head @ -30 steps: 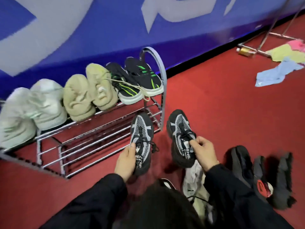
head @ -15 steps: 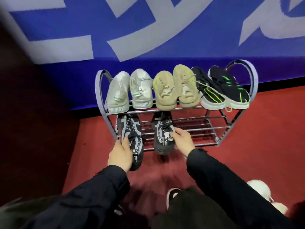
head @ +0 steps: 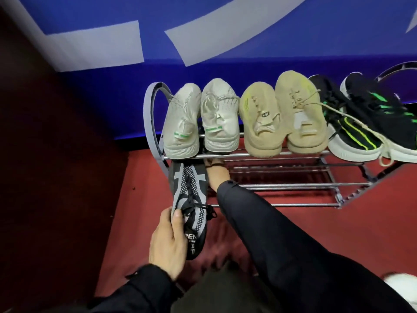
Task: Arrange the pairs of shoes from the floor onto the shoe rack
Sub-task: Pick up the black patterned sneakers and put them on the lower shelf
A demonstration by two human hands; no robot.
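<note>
The shoe rack (head: 282, 185) carries three pairs heel-out along the front rail of its top shelf, evidently leaving only the lower shelf free for the next pair. At that shelf's left end, the left hand (head: 167, 242) clasps the heel of a black-and-grey shoe (head: 189, 195), long axis front-to-back, toe pointing in under the top shelf. The right hand (head: 217, 173) reaches beneath that shelf; its grip cannot be judged.
</note>
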